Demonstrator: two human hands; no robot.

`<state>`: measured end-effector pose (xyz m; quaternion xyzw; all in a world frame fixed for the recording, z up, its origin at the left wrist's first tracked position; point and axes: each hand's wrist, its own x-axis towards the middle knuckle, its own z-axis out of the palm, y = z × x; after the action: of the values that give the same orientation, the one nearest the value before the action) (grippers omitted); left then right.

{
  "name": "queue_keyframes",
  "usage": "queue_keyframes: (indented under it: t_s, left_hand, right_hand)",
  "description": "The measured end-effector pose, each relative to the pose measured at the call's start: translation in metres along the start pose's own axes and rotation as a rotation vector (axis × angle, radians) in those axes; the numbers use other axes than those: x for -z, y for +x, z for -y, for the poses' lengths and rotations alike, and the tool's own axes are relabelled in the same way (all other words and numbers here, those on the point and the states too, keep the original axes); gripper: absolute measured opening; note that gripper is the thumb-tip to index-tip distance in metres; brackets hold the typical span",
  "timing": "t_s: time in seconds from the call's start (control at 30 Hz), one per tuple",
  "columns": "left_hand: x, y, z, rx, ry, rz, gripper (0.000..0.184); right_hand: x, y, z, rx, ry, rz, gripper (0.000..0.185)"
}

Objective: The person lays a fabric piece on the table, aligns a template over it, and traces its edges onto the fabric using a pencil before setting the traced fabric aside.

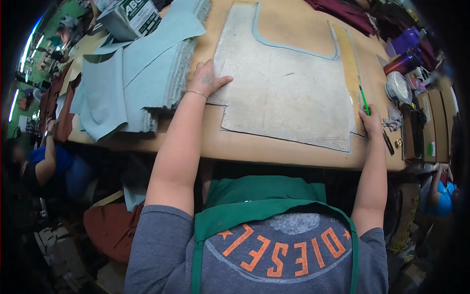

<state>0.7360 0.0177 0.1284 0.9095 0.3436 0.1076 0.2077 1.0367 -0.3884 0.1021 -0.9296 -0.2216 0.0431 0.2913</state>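
A large whitish flat template (289, 93) with a deep cut-out at its far side lies on the tan table (181, 149). Yellow tape (348, 63) runs along its right part, and a light-blue edge lines the cut-out. My left hand (208, 79) rests at the template's left edge, thumb spread away from the fingers. At the right edge my right hand (373, 121) is closed around a green pencil (364, 99), whose tip points away from me. Left of my left hand is a thick stack of light-blue cloth pieces (147, 63).
A box (132, 19) sits on the blue stack. At the right are a purple bottle (404, 61), a tape roll (399, 87), a black marker (388, 142) and cardboard boxes (434, 125). Dark red cloth (345, 14) lies at the far side. Other people (51, 164) are at the left and right.
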Motion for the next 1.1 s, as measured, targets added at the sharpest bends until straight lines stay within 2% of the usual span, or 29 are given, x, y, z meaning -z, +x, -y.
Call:
queue_keyframes:
  t_s: [0.13,0.23,0.33,0.43,0.53,0.57,0.7,0.8,0.9,1.0,1.07,1.1]
  left_hand:
    - [-0.017,0.012,0.021,-0.165,-0.051,-0.056,0.068]
    - [-0.02,0.015,0.021,-0.159,0.003,-0.025,0.071]
    - [-0.011,0.008,0.013,-0.101,0.038,-0.008,0.074]
    - [-0.014,0.004,0.01,-0.094,0.056,-0.07,0.078]
    - [-0.02,-0.008,0.005,-0.078,0.071,-0.183,0.083]
    - [-0.022,-0.011,0.004,-0.082,0.076,-0.217,0.084]
    - [-0.027,-0.01,0.01,-0.115,0.097,-0.249,0.086]
    - [-0.025,-0.009,0.01,-0.089,0.07,-0.223,0.085]
    - [-0.023,-0.014,0.005,-0.052,0.209,-0.219,0.082]
    - [-0.027,-0.021,-0.011,-0.161,0.413,-0.381,0.074]
    - [-0.032,-0.033,-0.052,-0.333,0.297,-0.338,0.062]
    - [-0.038,-0.043,-0.085,-0.482,0.247,-0.275,0.057]
  right_hand:
    - [0.001,-0.005,0.007,0.057,-0.099,-0.058,0.035]
    - [-0.003,-0.001,0.002,0.012,-0.089,-0.036,0.033]
    - [-0.004,-0.017,0.02,-0.025,-0.009,-0.166,0.033]
    - [-0.005,-0.033,0.02,0.096,-0.071,-0.386,0.029]
    - [-0.001,-0.054,0.026,-0.175,0.734,-0.334,0.026]
    - [-0.005,-0.064,0.035,-0.161,1.02,-0.353,0.029]
    - [-0.019,-0.082,0.034,-0.049,0.919,-0.352,0.033]
    - [-0.022,-0.091,0.036,-0.051,0.943,-0.334,0.034]
    - [-0.023,-0.093,0.036,-0.045,0.996,-0.35,0.03]
    - [-0.025,-0.093,0.036,-0.005,0.912,-0.363,0.024]
    - [-0.027,-0.096,0.039,0.015,0.841,-0.366,0.021]
    - [-0.025,-0.098,0.042,0.024,0.815,-0.366,0.02]
